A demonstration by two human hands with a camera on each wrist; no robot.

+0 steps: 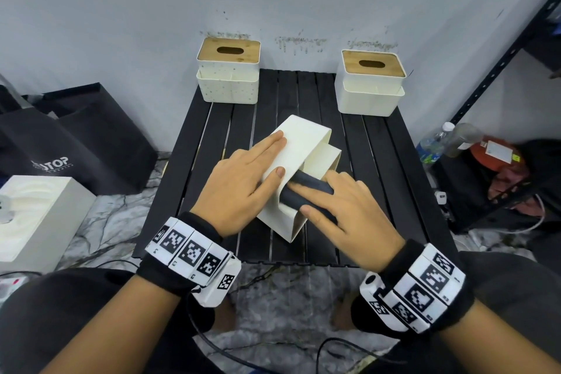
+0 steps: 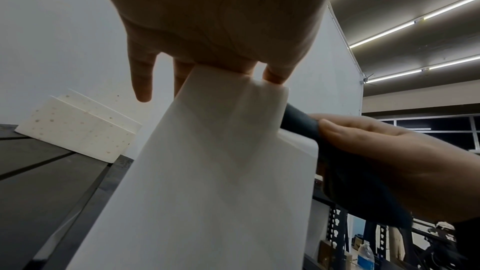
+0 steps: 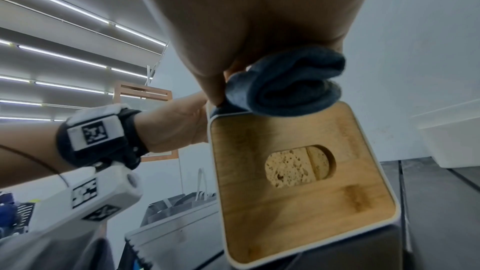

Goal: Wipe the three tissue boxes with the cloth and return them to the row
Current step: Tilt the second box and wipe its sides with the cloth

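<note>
Black slatted table under my hands. On it, past my fingertips: speckled tissue box at the far left corner, plain tissue box at the far right corner, both upright, well apart. Third tissue box tipped over beneath my fingers at table centre, low end touching the slats.

Wood-topped box (matt), soft cloth

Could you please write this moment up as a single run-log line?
left hand: flat on tipped middle tissue box | right hand: pressing dark cloth on it | two other boxes: upright in back row
</note>
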